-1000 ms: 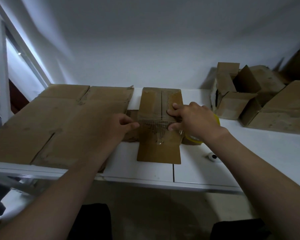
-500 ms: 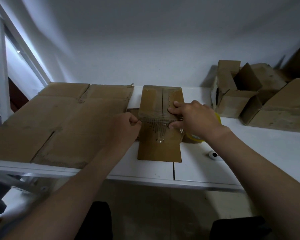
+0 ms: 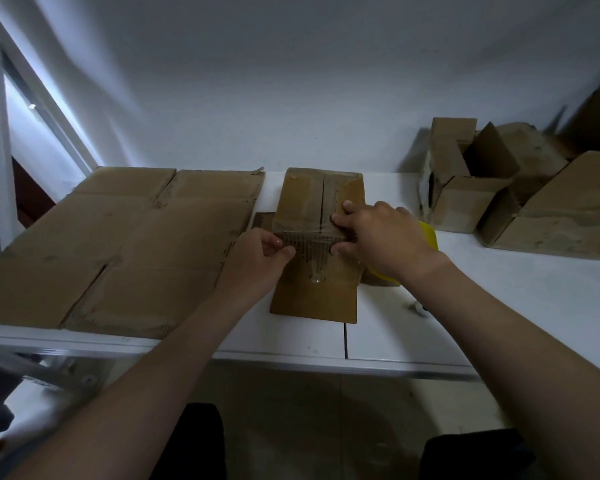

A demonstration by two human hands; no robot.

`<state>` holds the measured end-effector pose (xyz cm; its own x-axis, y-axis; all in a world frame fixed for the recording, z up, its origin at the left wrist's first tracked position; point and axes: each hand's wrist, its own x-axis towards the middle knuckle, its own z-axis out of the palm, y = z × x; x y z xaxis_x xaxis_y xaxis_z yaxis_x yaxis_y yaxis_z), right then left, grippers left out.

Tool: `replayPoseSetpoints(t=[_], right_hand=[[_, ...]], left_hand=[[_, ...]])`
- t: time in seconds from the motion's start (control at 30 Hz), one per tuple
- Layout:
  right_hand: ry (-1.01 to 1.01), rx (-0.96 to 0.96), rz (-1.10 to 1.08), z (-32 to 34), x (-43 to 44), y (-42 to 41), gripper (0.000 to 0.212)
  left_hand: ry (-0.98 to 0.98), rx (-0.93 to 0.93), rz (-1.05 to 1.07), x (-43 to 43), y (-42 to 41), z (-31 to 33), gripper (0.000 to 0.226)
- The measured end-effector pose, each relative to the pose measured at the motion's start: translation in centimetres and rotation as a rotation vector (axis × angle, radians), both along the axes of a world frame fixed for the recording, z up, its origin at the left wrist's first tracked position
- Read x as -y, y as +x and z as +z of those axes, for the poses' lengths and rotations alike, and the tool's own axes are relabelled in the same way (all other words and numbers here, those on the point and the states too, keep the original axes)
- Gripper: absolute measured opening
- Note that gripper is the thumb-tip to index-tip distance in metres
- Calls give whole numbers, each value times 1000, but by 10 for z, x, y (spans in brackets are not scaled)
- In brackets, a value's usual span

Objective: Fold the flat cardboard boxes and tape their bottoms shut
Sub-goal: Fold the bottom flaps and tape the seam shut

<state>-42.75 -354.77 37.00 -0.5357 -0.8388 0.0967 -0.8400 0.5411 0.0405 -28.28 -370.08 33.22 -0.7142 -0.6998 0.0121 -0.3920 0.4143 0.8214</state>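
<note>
White table [image 3: 499, 306] bears a light, stiff box [image 3: 317, 292]; left hand [image 3: 257, 259] pinches tape [image 3: 309, 237] at its seam, right hand [image 3: 378, 237] fingers press there, best gripped at edges.

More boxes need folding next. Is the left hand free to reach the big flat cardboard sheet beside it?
Probably yes: the left hand sits right beside the big flat cardboard sheet, nothing between them, though it is pinching clear tape.

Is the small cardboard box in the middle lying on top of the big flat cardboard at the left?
No, the small box rests on the white table, beside the flat cardboard.
</note>
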Motion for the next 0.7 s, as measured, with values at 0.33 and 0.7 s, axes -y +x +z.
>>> replayPoseSetpoints(t=[0.33, 0.7], right_hand=[[-426, 525, 122, 3, -29, -19, 85], [-512, 696, 45, -24, -99, -43, 51]], left_hand=[[-732, 27, -162, -31, -22, -10, 32], [-595, 169, -9, -48, -50, -12, 78]])
